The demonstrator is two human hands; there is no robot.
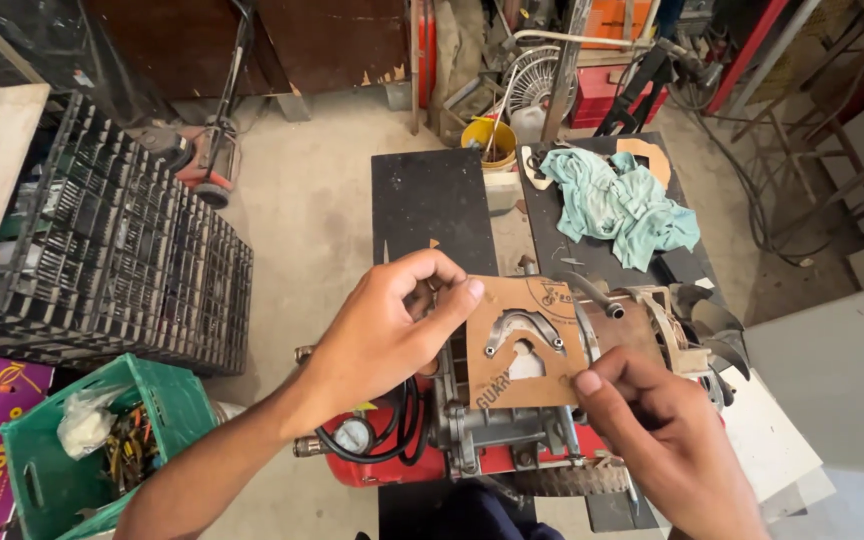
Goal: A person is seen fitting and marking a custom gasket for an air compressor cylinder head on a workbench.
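My left hand (392,330) and my right hand (652,430) together hold a flat brown cardboard piece (517,385) with a shaped hole cut through its middle. The left fingers pinch its upper left edge, the right thumb presses its lower right corner. Through the hole a grey metal part with two bolts (524,330) shows. Below the cardboard sits a small red compressor (392,462) with a round gauge, black hoses and a grey motor block (497,435).
A black table (427,200) behind carries a crumpled teal rag (622,205) and cardboard scraps. Black plastic crates (122,250) stand at left, a green crate of parts (72,450) at lower left, a yellow bucket (490,140) and fan at back, white panels (832,380) at right.
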